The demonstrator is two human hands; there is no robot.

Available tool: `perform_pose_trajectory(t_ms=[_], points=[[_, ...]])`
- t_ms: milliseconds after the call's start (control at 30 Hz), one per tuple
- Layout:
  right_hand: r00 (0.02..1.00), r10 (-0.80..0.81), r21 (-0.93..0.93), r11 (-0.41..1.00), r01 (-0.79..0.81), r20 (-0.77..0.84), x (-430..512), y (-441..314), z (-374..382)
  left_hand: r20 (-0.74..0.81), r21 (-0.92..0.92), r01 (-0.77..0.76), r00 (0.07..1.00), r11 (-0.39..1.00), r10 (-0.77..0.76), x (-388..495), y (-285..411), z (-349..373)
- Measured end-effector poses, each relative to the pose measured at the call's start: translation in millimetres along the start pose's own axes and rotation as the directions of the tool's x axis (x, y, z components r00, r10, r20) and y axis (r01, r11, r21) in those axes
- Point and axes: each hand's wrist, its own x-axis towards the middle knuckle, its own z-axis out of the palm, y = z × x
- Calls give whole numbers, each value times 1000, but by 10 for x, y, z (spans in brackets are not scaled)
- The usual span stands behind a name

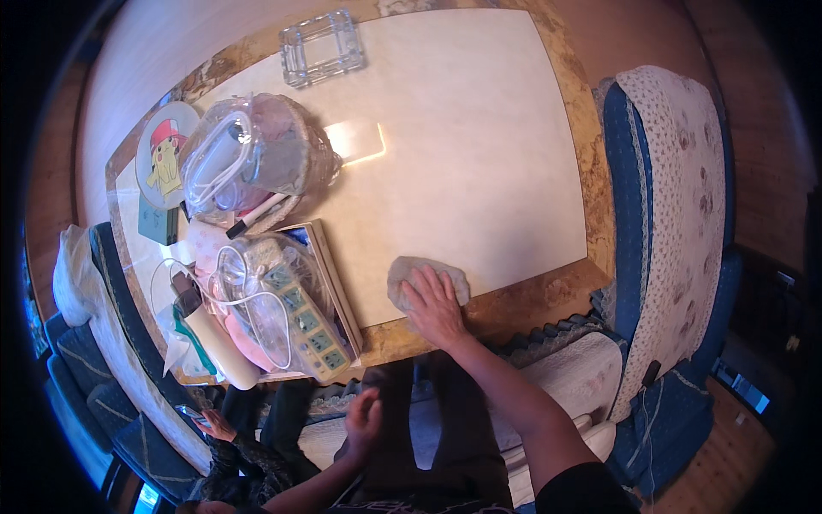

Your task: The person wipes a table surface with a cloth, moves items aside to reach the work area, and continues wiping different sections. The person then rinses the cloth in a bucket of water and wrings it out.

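Note:
My right hand (435,302) lies with spread fingers on a folded grey cloth (399,273), pressing it flat near the front edge of the table (475,160). The tabletop is cream with a brown marbled border. Below the table edge, over my lap, hangs my left hand (364,421), fingers loosely curled, touching nothing that shows. Left of the cloth stands a shallow box (337,289), and beside it a power strip (308,321) in clear plastic, with a white cable looped over it.
A wicker basket (305,138) with bagged items, a round Pikachu picture (166,157), a teal box (157,221) and a glass ashtray (321,48) stand on the table. Covered sofas flank it. At lower left, another person's hand (218,426) holds a phone.

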Motion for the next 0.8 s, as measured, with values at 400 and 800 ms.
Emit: perform_pose_trajectory(t_ms=[400,800], points=[[932,-361,-87,928,361,15,578,-99,431,-594,112,-330,734,937,329,2803,1541,546],[974,-178,-282,950,133,-138,2141,833,-323,-443,653,-213,671,727,594,3168,921,572]])
